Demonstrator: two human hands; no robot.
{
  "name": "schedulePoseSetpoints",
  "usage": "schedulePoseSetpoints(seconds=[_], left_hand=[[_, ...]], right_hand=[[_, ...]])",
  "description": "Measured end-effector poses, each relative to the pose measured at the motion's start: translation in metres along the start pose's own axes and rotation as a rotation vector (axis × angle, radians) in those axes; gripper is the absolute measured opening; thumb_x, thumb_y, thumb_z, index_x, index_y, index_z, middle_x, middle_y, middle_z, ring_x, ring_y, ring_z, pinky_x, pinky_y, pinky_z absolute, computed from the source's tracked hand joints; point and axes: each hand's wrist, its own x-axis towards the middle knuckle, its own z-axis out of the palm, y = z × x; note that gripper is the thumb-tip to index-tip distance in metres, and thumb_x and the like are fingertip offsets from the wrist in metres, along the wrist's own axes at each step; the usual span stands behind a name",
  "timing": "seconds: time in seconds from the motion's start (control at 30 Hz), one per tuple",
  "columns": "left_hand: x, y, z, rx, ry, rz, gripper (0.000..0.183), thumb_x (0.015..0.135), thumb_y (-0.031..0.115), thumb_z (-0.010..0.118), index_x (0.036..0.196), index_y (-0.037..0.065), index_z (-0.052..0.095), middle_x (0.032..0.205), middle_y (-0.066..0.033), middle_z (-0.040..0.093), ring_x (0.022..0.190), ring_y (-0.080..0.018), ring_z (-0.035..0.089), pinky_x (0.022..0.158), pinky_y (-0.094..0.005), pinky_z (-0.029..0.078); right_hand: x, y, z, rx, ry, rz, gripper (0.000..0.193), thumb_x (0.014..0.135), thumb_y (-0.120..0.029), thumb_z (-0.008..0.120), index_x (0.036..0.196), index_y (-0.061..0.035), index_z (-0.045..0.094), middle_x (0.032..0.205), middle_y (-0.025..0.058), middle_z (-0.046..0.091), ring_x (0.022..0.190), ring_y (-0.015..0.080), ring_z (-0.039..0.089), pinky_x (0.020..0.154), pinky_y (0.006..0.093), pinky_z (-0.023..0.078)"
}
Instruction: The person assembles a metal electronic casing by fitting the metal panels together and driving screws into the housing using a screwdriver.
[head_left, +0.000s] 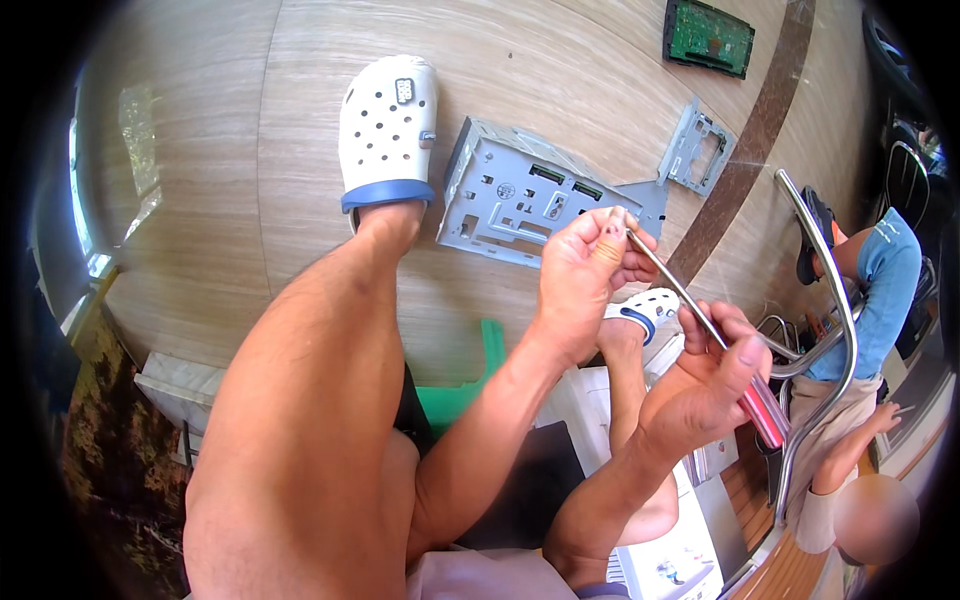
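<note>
A screwdriver (690,303) with a long metal shaft and a red handle slants between my hands. My right hand (705,385) holds it around the handle end, with the thumb out along it. At the shaft's tip, the fingers of my left hand (590,265) are pinched together; whatever small thing lies between them is too small to tell. Just beyond my left hand, a grey sheet-metal housing (500,190) with slots and cut-outs lies on the floor, its right part hidden by my fingers. A smaller metal bracket (690,150) lies at its right end.
A green circuit board unit (708,38) lies far right on the tiled floor (200,130). My feet in white clogs (388,120) flank the housing. A bent metal tube frame (850,330) stands right, with another person (850,330) seated behind it. A green plastic piece (450,400) is below.
</note>
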Motion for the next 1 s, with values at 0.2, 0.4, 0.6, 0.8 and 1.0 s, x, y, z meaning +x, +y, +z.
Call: schedulePoseSetpoints(seconds=[0.2,0.4,0.6,0.8,1.0], left_hand=[[0.006,0.005,-0.012,-0.21,0.103,-0.021,0.018,0.099,0.022,0.055,0.109,0.007,0.057,0.1,-0.0055,0.064,0.092,-0.0186,0.063,0.084,-0.0344,0.052],[0.01,0.009,-0.017,-0.372,0.21,-0.083,0.019,0.099,0.023,0.054,0.109,0.008,0.057,0.103,-0.0058,0.065,0.094,-0.0176,0.064,0.083,-0.033,0.053],[0.012,0.009,-0.01,-0.432,0.274,-0.172,0.02,0.1,0.023,0.053,0.112,0.008,0.057,0.107,-0.0048,0.065,0.096,-0.0172,0.063,0.085,-0.0325,0.052],[0.014,0.01,-0.01,-0.473,0.224,-0.15,0.021,0.1,0.021,0.051,0.116,0.007,0.056,0.111,-0.0043,0.064,0.101,-0.0162,0.062,0.087,-0.033,0.052],[0.015,0.009,-0.013,-0.481,0.171,-0.122,0.023,0.099,0.02,0.053,0.118,0.009,0.056,0.112,0.0002,0.062,0.102,-0.0129,0.059,0.088,-0.0324,0.049]], right_hand=[[0.005,0.018,0.011,-0.104,-0.189,-0.061,0.025,0.093,-0.018,0.058,0.094,0.0068,0.057,0.1,0.0225,0.059,0.084,0.0264,0.064,0.076,0.038,0.057],[0.003,0.029,0.016,-0.159,-0.285,-0.125,0.021,0.092,-0.016,0.06,0.096,0.0054,0.06,0.1,0.021,0.061,0.083,0.0245,0.065,0.076,0.0349,0.056],[0.003,0.037,0.011,-0.236,-0.32,-0.203,0.021,0.091,-0.017,0.062,0.097,0.0036,0.062,0.101,0.0206,0.062,0.08,0.0241,0.065,0.075,0.0345,0.055],[0.005,0.042,0.015,-0.191,-0.331,-0.21,0.02,0.09,-0.017,0.063,0.096,0.0028,0.062,0.099,0.0196,0.063,0.084,0.0243,0.064,0.075,0.0337,0.053],[0.008,0.044,0.019,-0.308,-0.344,-0.258,0.019,0.089,-0.018,0.066,0.091,0.0014,0.064,0.096,0.0192,0.065,0.084,0.0239,0.063,0.08,0.036,0.051]])
